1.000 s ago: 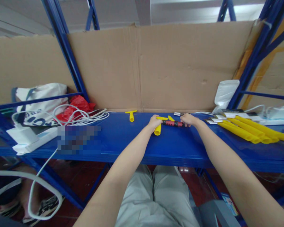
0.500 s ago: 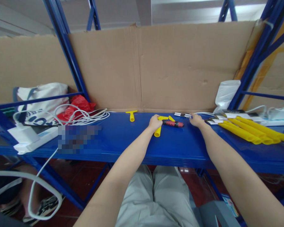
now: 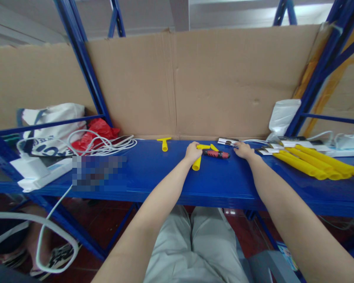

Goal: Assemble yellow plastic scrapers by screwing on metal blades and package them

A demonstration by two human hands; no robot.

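While left grip (image 3: 192, 152) pinches one yellow T-piece (image 3: 196, 164), one red tool (image 3: 220, 154), right grip (image 3: 243, 150) unclear

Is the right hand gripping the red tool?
No, a strip of blue table shows between the red tool and the right hand.

We face a blue metal worktop (image 3: 153, 177) that spans the view, its smooth surface catching a soft sheen. Blue uprights (image 3: 82, 59) rise on both sides, slanting in our wide view, with thinner crossbars (image 3: 51, 125) between posts. Behind the worktop we see brown cardboard panels (image 3: 238, 78), creased vertically near the middle; farther right, another cardboard sheet (image 3: 352, 88) carries orange-brown tape. Above, we make out a pale grey ceiling (image 3: 144, 15), brighter toward the right. Below us lies a dark red tiled floor (image 3: 91, 216).
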